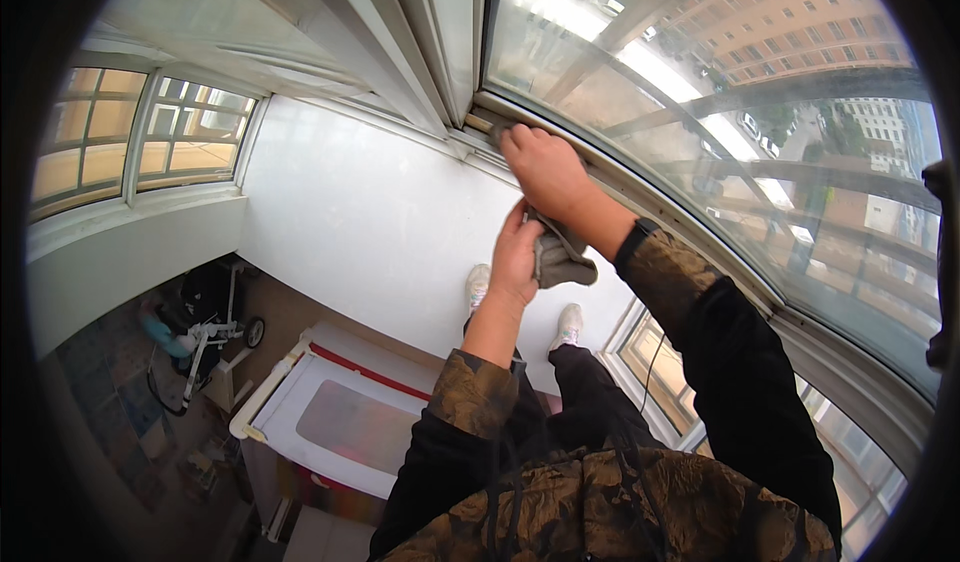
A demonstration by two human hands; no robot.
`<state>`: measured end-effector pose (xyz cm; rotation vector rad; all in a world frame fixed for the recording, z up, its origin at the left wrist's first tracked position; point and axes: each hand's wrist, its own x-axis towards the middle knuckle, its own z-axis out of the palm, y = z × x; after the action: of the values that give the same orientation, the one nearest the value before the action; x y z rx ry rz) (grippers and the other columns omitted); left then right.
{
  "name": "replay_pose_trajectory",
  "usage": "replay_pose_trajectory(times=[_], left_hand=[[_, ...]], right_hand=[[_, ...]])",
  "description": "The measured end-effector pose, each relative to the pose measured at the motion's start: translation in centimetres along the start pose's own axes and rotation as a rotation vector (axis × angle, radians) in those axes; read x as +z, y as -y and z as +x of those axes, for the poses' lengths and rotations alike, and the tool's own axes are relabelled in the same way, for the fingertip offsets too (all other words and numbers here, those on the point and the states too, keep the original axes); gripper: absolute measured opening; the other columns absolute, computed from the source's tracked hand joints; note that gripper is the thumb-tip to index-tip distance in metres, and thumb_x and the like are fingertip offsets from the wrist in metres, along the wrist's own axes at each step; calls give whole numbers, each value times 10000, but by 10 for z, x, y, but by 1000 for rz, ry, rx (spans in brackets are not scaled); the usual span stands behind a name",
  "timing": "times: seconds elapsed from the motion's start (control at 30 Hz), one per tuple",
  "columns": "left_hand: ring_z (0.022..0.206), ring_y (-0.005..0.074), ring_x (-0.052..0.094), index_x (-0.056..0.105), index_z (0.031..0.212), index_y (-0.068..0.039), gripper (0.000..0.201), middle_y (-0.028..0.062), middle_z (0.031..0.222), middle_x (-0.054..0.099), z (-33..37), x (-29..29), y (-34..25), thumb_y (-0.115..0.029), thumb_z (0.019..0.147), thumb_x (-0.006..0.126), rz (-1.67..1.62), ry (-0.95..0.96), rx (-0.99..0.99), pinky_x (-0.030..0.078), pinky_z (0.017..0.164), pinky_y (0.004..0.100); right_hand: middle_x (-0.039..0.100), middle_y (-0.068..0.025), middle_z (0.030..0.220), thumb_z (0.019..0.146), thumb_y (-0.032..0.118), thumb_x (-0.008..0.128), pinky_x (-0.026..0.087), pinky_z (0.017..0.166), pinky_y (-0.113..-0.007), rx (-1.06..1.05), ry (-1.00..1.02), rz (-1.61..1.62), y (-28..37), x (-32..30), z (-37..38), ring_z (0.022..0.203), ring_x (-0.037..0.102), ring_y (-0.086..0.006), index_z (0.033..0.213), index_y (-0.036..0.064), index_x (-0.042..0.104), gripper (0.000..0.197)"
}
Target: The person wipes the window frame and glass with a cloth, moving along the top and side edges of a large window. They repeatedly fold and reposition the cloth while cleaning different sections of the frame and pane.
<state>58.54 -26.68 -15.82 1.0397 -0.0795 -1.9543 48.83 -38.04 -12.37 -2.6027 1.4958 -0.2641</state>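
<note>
My right hand [552, 174] reaches to the corner of the window frame, its fingers bent and pressed into the sliding track [478, 120]. A small grey bit of cloth shows at those fingertips. Just below, my left hand [514, 260] is closed on a grey-brown cloth [565, 254], whose loose part hangs down to the right. Part of the cloth lies hidden behind my right hand and wrist. To the right of the track stands the window pane [690, 82].
I stand in white shoes [567, 324] on a broad white ledge [350, 202]. Below its left edge are a white table-like piece with red trim [360, 427] and a folded wheeled frame [207, 334]. Buildings show through the glass on the right.
</note>
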Motion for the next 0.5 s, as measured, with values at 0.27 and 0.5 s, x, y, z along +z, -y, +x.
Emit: replay_pose_trajectory(times=[0.27, 0.5], left_hand=[[1135, 250, 692, 532, 1421, 5, 446, 117, 1289, 659, 8, -1, -20, -27, 979, 493, 101, 30, 4, 578, 990, 387], [1224, 253, 635, 432, 1527, 7, 545, 141, 1392, 583, 16, -16, -47, -29, 985, 481, 2, 35, 61, 548, 1038, 381]], right_hand=[[642, -115, 1029, 799, 89, 672, 569, 777, -412, 49, 242, -60, -5, 7, 9, 934, 668, -304, 1158, 12, 655, 367], [625, -121, 986, 802, 83, 663, 566, 769, -425, -33, 61, -12, 2, 10, 28, 927, 656, -324, 1125, 22, 637, 330]])
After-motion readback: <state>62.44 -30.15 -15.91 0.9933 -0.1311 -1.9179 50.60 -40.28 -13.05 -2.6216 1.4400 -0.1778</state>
